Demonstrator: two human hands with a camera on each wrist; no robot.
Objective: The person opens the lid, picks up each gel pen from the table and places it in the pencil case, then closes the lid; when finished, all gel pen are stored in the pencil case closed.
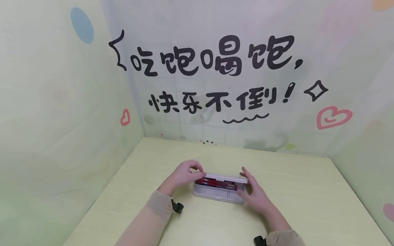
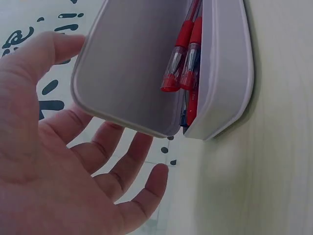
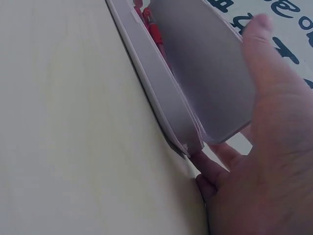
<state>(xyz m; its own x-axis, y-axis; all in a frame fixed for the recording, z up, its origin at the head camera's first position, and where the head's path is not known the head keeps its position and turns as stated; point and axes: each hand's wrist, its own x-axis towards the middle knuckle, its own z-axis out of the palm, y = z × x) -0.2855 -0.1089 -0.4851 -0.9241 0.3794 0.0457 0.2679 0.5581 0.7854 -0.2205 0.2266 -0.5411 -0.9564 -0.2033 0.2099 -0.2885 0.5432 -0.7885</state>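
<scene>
A pale lilac pencil case [image 1: 212,192] lies on the table with its hinged lid [image 2: 129,68] partly raised. Several red-capped pens [image 2: 190,51] lie inside along the back. At the case's left end, my left hand [image 1: 183,172] holds the lid, thumb at its edge and other fingers curled behind it. My right hand [image 1: 254,194] is at the opposite end with its fingers spread. In the right wrist view its lower fingers [image 3: 210,169] touch the case's end corner, while one long digit extends beside the lid's edge. Other fingertips are partly hidden behind the case.
The case stands on a pale wood-grain table [image 1: 144,160]. A printed cloth backdrop [image 1: 191,130] with large black characters rises behind it and on both sides. Small black cameras [image 1: 177,207] are strapped at both wrists.
</scene>
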